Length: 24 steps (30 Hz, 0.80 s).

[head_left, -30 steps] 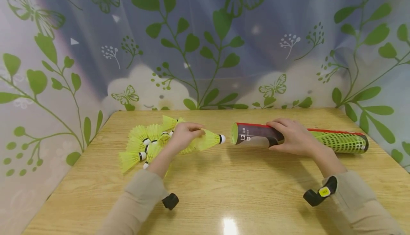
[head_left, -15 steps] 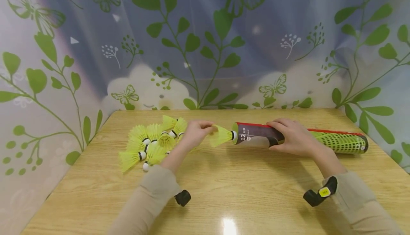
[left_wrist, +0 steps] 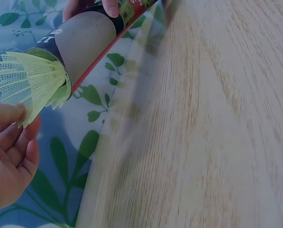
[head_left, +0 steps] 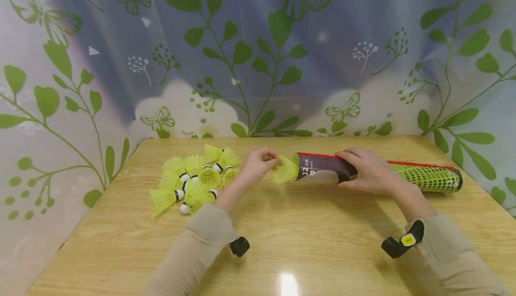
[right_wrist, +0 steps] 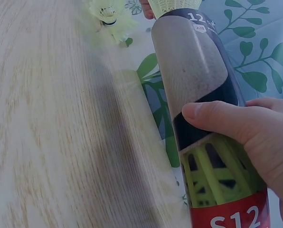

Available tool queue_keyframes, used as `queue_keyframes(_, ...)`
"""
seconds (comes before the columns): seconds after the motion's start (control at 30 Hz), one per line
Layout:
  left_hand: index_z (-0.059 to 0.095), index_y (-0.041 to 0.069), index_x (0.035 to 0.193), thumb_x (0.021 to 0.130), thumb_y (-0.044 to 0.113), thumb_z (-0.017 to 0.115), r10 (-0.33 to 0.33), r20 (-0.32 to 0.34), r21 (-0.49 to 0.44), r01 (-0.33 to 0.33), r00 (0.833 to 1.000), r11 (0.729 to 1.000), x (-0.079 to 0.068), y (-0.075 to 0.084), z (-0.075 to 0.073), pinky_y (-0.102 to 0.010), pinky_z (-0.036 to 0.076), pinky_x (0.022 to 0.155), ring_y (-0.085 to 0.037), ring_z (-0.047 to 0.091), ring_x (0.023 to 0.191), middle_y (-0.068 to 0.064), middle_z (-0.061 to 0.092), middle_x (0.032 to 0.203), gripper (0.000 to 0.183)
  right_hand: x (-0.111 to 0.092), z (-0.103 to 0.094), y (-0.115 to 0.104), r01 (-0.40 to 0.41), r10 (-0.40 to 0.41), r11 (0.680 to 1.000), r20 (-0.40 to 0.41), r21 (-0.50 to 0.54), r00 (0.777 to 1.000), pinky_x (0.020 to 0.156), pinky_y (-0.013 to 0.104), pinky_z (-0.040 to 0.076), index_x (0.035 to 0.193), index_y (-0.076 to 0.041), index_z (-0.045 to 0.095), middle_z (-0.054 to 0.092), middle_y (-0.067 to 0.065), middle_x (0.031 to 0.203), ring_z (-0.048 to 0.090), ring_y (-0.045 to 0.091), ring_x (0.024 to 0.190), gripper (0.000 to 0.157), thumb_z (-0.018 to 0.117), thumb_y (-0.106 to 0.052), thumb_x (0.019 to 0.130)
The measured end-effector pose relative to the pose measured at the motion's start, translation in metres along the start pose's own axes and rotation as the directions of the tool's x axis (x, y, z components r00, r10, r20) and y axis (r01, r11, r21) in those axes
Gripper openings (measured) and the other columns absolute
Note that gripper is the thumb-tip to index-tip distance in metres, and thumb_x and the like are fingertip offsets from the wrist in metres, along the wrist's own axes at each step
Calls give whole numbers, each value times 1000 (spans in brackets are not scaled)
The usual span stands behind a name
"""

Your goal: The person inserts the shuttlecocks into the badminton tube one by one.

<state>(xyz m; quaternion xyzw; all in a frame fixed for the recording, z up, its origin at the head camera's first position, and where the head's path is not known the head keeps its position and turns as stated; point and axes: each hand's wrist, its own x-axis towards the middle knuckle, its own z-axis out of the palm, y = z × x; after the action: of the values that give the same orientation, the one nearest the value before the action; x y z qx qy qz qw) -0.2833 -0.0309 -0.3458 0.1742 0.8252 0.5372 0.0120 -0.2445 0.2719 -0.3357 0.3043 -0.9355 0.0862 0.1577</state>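
Head view: left hand [head_left: 256, 166] pinches one shuttlecock [head_left: 287, 170] partly inside one tube [head_left: 322, 170], which the right hand [head_left: 369, 171] grips.

Bench [head_left: 314, 233]: wood grain, smooth, glossy at lower centre. Tube [head_left: 322, 169], right of centre: smooth, faint sheen. Shuttlecocks [head_left: 194, 169], left: plastic-looking mesh. Backdrop [head_left: 258, 63], top: creased, cloth-like.

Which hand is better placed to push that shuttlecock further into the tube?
Probably the left hand: it pinches the shuttlecock by its wide end, with the narrow end inside the tube. The right hand is busy holding the tube.
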Motion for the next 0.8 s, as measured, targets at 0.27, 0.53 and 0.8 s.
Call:
queue_keyframes(0.27, 70, 2, 103, 89, 13, 62, -7, 46, 90, 3, 999, 996, 2, 1, 2, -34, 52, 79, -21, 65, 87, -11, 69, 100, 19, -1, 2, 1, 1, -1, 1000, 6, -4, 1000, 88, 55, 39, 127, -6, 55, 57, 14, 120, 52, 34, 109, 75, 84, -37, 65)
queue_keyframes(0.53, 70, 3, 106, 91, 13, 61, -16, 38, 145, 11, 999, 989, 2, 2, 0, -30, 52, 77, -22, 64, 93, -11, 67, 110, 21, 0, 1, 1, 6, -6, 1000, -10, 1, 1000, 88, 56, 39, 126, -5, 55, 57, 15, 119, 52, 35, 108, 75, 85, -34, 64)
queue_keyframes(0.8, 68, 0, 93, 87, 7, 65, -8, -6, 78, 9, 1000, 997, 4, 7, 6, -22, 48, 56, -14, 61, 64, -11, 68, 84, 9, 1, -1, 0, 3, -3, 1000, -12, 3, 1000, 89, 56, 39, 126, -6, 55, 57, 15, 120, 52, 35, 109, 74, 84, -36, 65)
